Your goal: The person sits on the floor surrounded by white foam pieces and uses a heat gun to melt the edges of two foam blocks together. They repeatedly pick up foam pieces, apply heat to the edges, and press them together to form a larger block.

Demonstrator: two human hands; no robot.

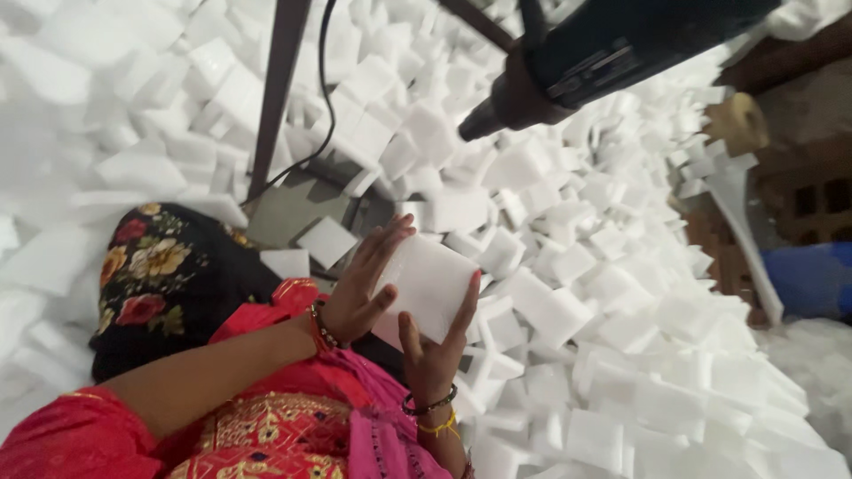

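Note:
Both of my hands hold one white foam block [432,286] in front of me. My left hand [364,288] grips its left edge, fingers spread up along the face and thumb on the front. From below, my right hand [433,353] cups it, thumb on the front and fingers along the right edge. Bracelets sit on both wrists. A black tool with a tapered nozzle [581,64] hangs above the block and points down-left, apart from it.
A deep heap of white foam blocks [621,293] covers the ground all around. A dark metal bar [275,98] and a black cable [327,98] run down at upper left. Black floral cloth [160,279] lies on my lap. A tan roll [738,122] and a blue object [812,279] lie at right.

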